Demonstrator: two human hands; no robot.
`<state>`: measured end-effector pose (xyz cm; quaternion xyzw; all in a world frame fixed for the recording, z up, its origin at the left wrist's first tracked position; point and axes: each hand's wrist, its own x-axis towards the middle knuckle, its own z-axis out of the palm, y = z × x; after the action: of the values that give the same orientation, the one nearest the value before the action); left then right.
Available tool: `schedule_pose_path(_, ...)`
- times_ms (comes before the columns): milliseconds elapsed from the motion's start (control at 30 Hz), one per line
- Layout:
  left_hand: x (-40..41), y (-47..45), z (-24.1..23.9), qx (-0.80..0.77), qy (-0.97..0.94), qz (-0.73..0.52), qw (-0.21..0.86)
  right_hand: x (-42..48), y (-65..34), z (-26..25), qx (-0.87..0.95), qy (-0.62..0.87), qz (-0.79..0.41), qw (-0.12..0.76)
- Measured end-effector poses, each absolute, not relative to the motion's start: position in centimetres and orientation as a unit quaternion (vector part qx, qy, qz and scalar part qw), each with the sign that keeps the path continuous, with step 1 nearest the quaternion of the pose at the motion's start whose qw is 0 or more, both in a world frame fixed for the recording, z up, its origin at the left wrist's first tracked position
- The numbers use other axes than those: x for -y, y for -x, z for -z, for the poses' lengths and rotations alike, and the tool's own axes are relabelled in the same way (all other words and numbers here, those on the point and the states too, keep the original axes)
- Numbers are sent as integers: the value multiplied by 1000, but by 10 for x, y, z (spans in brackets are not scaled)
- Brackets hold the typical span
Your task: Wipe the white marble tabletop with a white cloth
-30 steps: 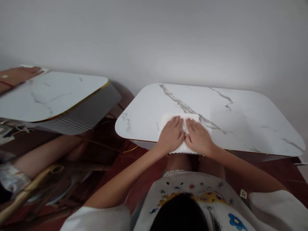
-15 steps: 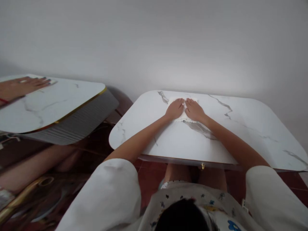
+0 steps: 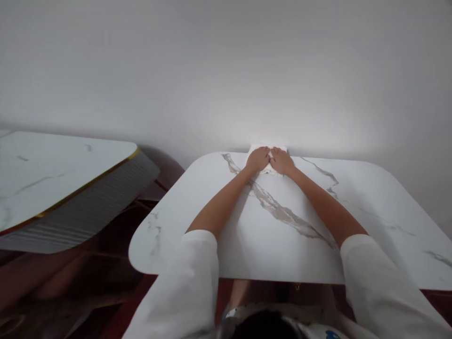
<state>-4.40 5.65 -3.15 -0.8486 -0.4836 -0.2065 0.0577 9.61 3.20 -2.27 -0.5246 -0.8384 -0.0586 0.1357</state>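
Observation:
Both my arms stretch across a white marble-patterned table (image 3: 268, 245). My left hand (image 3: 259, 159) and my right hand (image 3: 281, 161) lie side by side, palms down, on a small white cloth (image 3: 270, 170). The cloth sits at the table's far edge, right against the wall, and the hands cover most of it. Only its rim shows around and between them. The fingers lie flat on the cloth and grip nothing.
A second marble-topped table (image 3: 52, 174) with a gold rim and ribbed side stands to the left, with a gap of dark red floor (image 3: 106, 282) between the two. A plain white wall (image 3: 226, 70) runs directly behind both tables.
Both hands have slid the cloth from the near edge of the table across to the far edge by the wall. The other person's hand on the left table is out of view now.

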Motion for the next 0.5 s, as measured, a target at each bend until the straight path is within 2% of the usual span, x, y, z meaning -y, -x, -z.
schedule_pose_path(233, -19, 23, 30, 415, 888, 190, 60, 23, -114, 32, 796, 578, 56, 171)
schedule_pose_path(500, 88, 60, 37, 413, 891, 174, 63, 128, -85, 30, 813, 557, 15, 168)
